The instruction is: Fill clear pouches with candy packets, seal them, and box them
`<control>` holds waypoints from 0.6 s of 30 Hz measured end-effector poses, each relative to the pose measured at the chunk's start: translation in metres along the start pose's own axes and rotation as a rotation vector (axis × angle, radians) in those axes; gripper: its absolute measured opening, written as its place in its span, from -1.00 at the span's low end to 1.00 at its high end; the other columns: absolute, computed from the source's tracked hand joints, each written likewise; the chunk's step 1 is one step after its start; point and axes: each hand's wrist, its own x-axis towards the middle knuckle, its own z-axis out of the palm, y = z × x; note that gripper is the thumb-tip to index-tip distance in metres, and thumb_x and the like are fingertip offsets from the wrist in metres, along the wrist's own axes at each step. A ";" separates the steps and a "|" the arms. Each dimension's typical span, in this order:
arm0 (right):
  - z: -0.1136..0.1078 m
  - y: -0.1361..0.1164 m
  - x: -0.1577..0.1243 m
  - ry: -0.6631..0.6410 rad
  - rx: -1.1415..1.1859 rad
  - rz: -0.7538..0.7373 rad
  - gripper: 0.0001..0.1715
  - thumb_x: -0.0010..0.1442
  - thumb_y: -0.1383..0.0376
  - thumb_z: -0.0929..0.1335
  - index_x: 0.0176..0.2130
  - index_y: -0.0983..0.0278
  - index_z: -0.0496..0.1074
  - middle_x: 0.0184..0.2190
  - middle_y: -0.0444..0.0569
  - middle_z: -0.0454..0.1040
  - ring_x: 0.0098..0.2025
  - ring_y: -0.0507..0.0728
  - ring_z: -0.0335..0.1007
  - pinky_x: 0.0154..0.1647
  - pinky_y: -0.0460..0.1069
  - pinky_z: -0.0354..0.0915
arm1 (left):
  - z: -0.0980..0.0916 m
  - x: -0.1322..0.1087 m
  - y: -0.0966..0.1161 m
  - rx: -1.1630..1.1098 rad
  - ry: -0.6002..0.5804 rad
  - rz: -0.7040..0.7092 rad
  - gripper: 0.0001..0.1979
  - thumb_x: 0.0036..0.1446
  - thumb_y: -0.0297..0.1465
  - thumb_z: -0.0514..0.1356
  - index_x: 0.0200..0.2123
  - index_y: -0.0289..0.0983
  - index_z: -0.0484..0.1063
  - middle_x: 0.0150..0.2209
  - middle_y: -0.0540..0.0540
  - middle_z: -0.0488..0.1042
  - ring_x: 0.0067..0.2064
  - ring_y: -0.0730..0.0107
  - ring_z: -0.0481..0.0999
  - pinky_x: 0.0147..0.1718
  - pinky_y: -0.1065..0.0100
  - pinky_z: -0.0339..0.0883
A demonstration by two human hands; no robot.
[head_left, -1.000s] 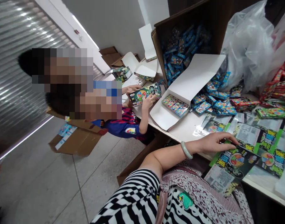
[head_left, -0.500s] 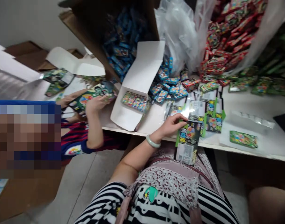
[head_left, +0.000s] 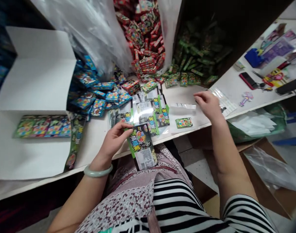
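My left hand (head_left: 116,139), with a pale bangle at the wrist, pinches the upper left edge of a flat black-and-green printed packet (head_left: 141,140). This packet hangs over the table's front edge, in front of my apron. Similar packets (head_left: 160,113) lie overlapped just behind it. My right hand (head_left: 207,105) is raised over the table on the right, fingers bent and pressed together; anything between them is too small to make out. Close to it are a clear plastic strip (head_left: 183,106) and a small green box (head_left: 184,122) lying flat.
Small blue boxes (head_left: 98,106) are heaped at left, beside an open white carton (head_left: 41,87) holding colourful boxes. Red boxes (head_left: 148,45) fill a clear bag at the back; green ones (head_left: 194,48) lie in a dark box. A phone (head_left: 248,80) and keys sit at right.
The view has swung to the right, and the person at the left is out of sight. My right hand has come into view. My left hand still holds the packet.
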 end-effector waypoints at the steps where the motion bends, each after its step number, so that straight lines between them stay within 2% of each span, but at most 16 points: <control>1: 0.001 0.005 0.001 -0.003 -0.045 0.035 -0.75 0.30 0.28 0.37 -0.06 0.30 0.55 -0.05 0.09 0.52 0.03 0.24 0.46 0.12 0.18 0.37 | 0.001 0.001 0.000 0.001 0.000 0.000 -0.71 -0.04 -0.17 0.38 -0.32 -0.23 0.50 -0.29 -0.06 0.50 -0.20 0.30 0.46 -0.16 0.30 0.39; 3: 0.007 0.013 0.004 -0.040 -0.136 0.132 -0.78 0.21 0.36 0.37 -0.16 0.34 0.60 -0.12 0.13 0.54 -0.04 0.25 0.47 0.12 0.13 0.33 | 0.003 0.003 0.001 0.011 -0.001 -0.002 -0.71 -0.05 -0.15 0.38 -0.33 -0.22 0.50 -0.30 -0.05 0.50 -0.20 0.28 0.46 -0.18 0.29 0.40; 5: 0.015 0.018 0.006 -0.093 -0.191 0.209 -0.75 0.17 0.36 0.37 -0.17 0.37 0.62 -0.11 0.15 0.53 -0.12 0.22 0.47 0.05 0.08 0.33 | 0.004 0.004 0.001 0.023 -0.005 -0.010 -0.70 -0.06 -0.15 0.38 -0.33 -0.21 0.50 -0.29 -0.06 0.49 -0.18 0.26 0.45 -0.19 0.29 0.40; 12: 0.035 0.029 0.008 -0.155 -0.224 0.232 -0.82 0.15 0.33 0.39 -0.24 0.33 0.59 -0.19 0.06 0.53 -0.21 0.13 0.43 -0.08 -0.01 0.30 | 0.002 0.005 -0.002 0.041 0.008 -0.020 -0.70 -0.05 -0.14 0.37 -0.32 -0.21 0.51 -0.27 -0.07 0.48 -0.16 0.25 0.44 -0.17 0.29 0.41; 14: 0.042 0.028 0.007 -0.153 -0.239 0.233 -0.84 0.15 0.35 0.38 -0.26 0.33 0.57 -0.17 0.09 0.53 -0.18 0.16 0.42 -0.08 0.02 0.30 | 0.003 0.005 -0.002 0.042 0.006 -0.010 -0.70 -0.03 -0.14 0.36 -0.31 -0.21 0.50 -0.26 -0.07 0.47 -0.15 0.26 0.45 -0.16 0.29 0.41; 18: 0.053 0.018 -0.002 -0.120 -0.290 0.197 -0.86 0.18 0.40 0.33 -0.31 0.33 0.52 -0.07 0.23 0.51 0.03 0.31 0.34 0.07 0.13 0.23 | 0.005 0.005 -0.001 0.032 -0.003 0.000 -0.73 -0.01 -0.18 0.36 -0.30 -0.23 0.51 -0.27 -0.05 0.46 -0.17 0.29 0.44 -0.15 0.31 0.39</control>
